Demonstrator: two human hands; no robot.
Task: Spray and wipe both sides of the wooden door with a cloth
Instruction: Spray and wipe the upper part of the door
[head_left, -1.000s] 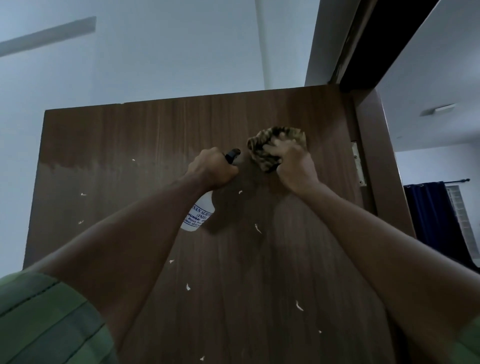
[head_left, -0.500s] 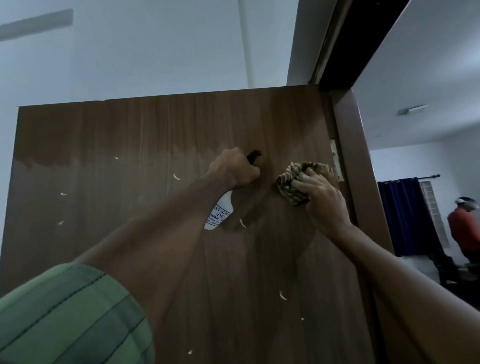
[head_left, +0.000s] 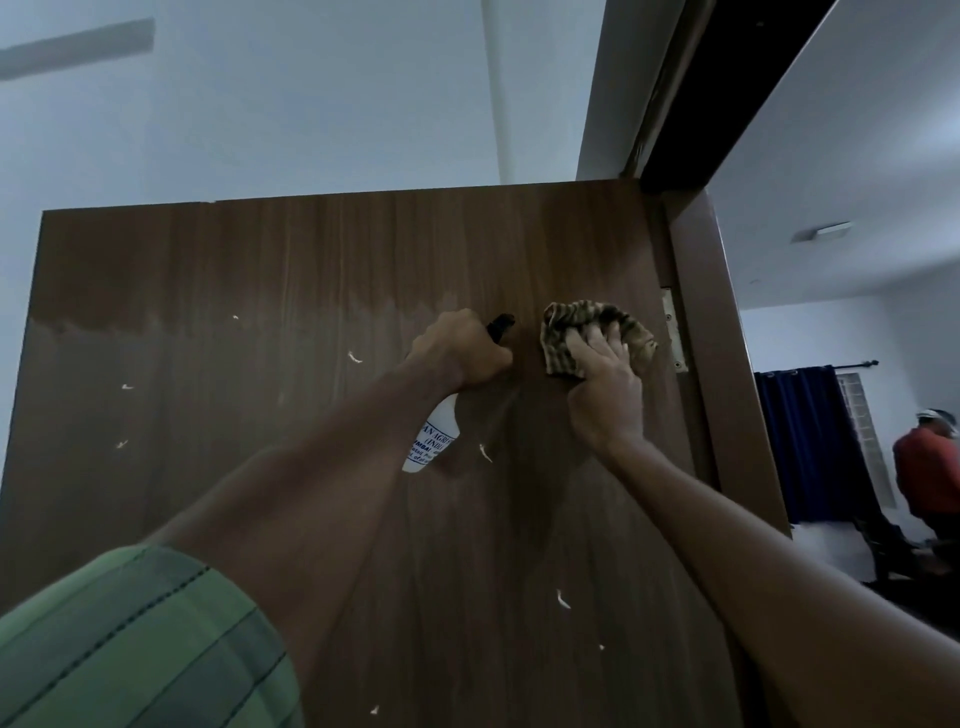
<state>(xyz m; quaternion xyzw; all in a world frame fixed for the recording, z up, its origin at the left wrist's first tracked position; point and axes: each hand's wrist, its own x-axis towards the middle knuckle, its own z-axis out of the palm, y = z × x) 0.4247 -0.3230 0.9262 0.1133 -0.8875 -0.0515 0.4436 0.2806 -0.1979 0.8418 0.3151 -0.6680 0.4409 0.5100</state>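
Change since half a second ago: the right hand (head_left: 605, 387) and its cloth (head_left: 597, 338) have gone up the wooden door (head_left: 260, 312), from level with the lower end of the hinge (head_left: 674, 332) to beside its middle; the left hand (head_left: 460, 351) has kept its place just left of the cloth.
Change since a second ago: the cloth then sat higher on the door and further from the hinge.
Right hand: presses the bunched, striped brown cloth flat against the door, fingers spread and curled over its lower edge, so the cloth shows above and to both sides of the fingers.
Cloth to hinge: the cloth's right edge lies just beside the hinge; whether they touch I cannot tell.
Left hand: closed in a fist round the neck of the spray bottle (head_left: 432, 439), knuckles toward the door.
Spray bottle: its black nozzle (head_left: 501, 325) sticks out above the fist, pointing toward the cloth, close to it but apart; the white body with blue print hangs below the wrist, tilted down and left.
Bottle contents: the body is opaque; its fill cannot be told.
Door surface: a darker band runs along the top, left of the hinge; pale flecks dot the wood below.
Beyond the hinge: a dark blue curtain (head_left: 810, 447) and a person in red (head_left: 927, 478).
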